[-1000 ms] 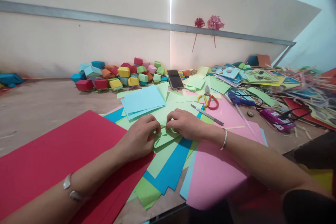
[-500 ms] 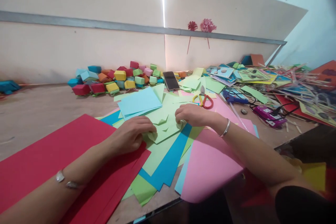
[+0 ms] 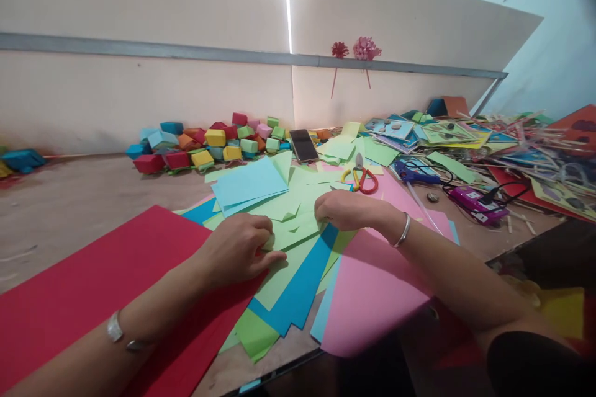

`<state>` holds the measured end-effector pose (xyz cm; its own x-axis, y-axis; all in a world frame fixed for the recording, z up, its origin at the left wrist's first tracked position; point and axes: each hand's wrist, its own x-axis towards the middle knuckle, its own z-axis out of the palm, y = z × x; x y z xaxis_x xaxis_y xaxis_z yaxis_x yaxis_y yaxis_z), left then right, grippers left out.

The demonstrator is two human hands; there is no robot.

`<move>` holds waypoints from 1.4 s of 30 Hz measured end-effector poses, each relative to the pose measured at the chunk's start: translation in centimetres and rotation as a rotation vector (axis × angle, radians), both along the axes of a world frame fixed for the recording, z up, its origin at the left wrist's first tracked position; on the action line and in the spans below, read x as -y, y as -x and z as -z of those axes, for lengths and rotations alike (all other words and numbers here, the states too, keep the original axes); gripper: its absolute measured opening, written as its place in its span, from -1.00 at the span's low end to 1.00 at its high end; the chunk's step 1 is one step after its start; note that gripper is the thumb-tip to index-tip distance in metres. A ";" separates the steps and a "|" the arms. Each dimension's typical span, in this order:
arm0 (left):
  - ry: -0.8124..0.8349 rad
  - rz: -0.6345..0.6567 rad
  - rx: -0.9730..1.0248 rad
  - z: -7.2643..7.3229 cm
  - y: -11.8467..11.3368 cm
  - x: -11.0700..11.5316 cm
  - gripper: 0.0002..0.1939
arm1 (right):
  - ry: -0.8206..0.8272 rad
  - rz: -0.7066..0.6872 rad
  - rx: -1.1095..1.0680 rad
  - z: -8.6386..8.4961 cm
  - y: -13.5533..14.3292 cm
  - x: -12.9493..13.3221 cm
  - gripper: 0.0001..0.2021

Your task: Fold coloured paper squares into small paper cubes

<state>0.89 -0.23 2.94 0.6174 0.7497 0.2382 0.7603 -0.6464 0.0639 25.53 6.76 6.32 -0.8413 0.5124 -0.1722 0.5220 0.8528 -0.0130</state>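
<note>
A light green sheet of paper (image 3: 305,228) lies in front of me, on top of a pile of coloured paper. Small cut flaps stand up from its surface. My left hand (image 3: 242,245) rests at its left corner, fingers bent against the paper and thumb stretched out away from them. At the right end of the near edge, my right hand (image 3: 342,209) pinches the sheet with curled fingers; the fingertips are partly hidden. Light blue sheets (image 3: 251,185) lie just beyond my left hand. Scissors (image 3: 359,178) with yellow and red handles lie behind my right hand.
Red sheets (image 3: 116,279) lie under my left forearm, pink paper (image 3: 372,298) under my right. Small coloured paper boxes (image 3: 214,138) and a phone (image 3: 303,145) line the back. At right are a blue glue gun (image 3: 416,172), a purple power strip (image 3: 477,205) and piled crafts (image 3: 447,133).
My left hand has shifted slightly, and its thumb has come away from the fingers and stretched out to the right. My right hand stays at the paper's edge, moved a little right.
</note>
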 end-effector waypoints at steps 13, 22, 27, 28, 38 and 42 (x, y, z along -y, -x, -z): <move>-0.099 -0.013 0.023 1.3 -0.7 -0.3 -0.60 | -0.083 -0.067 -0.038 1.3 1.8 0.8 -0.80; 0.118 -0.258 0.181 2.6 -1.4 -1.2 -0.69 | 0.007 0.263 -0.097 2.3 2.9 1.3 -0.75; 0.154 -0.391 0.125 2.2 -1.9 -1.2 -0.78 | 0.027 0.358 -0.140 2.6 3.0 1.3 -0.73; 0.162 -0.421 0.131 2.2 -1.9 -1.2 -0.81 | 0.041 0.380 -0.149 2.6 3.0 1.4 -0.72; 0.098 -0.454 0.126 1.5 -1.9 -1.0 -0.78 | 0.027 0.432 -0.226 2.4 2.7 1.6 -0.91; 0.121 -0.495 0.131 1.1 -1.3 -1.3 -0.73 | 0.143 0.454 -0.280 2.6 2.3 0.8 -0.90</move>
<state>2.23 1.09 1.84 0.1531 0.9710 0.1835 0.9534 -0.1940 0.2310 23.21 6.01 3.69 -0.5647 0.8225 -0.0677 0.7970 0.5223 -0.3032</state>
